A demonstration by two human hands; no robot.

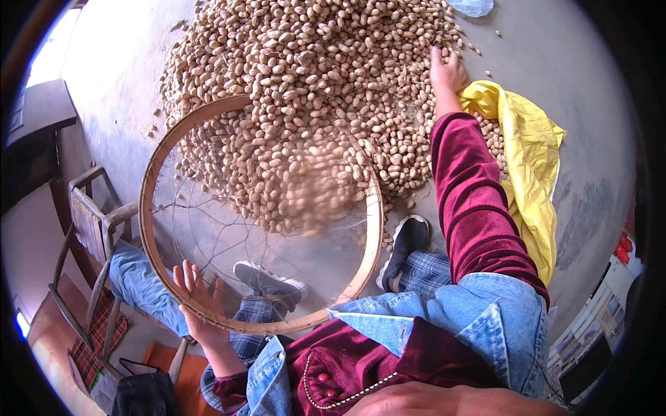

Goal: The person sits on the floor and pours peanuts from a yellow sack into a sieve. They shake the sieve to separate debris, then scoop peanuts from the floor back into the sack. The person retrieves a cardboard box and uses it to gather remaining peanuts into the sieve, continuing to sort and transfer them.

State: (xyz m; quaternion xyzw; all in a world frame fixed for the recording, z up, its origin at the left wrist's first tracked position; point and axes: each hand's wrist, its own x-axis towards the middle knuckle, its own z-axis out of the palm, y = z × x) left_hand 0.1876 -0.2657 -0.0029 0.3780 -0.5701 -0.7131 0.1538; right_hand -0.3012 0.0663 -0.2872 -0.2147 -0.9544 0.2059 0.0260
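My left hand (202,311) supports the near left side of a round sieve (148,208) with a wooden rim, its fingers spread against the wire mesh and its thumb outside the rim. Unshelled peanuts (260,171) cover the sieve's far part, and some of them look blurred. The far rim is hidden where the peanuts meet the large peanut pile (322,57) on the floor. Out to the right, my right hand (448,75) touches the pile's right edge, beside the mouth of a yellow woven sack (525,140). Whether its fingers hold anything is unclear.
Left of the sieve stands a wooden chair (88,218) with blue cloth (145,291) on it. My shoes (411,242) are on the concrete floor (588,151), one seen through the mesh. A clear plastic bag (472,6) lies beyond the pile.
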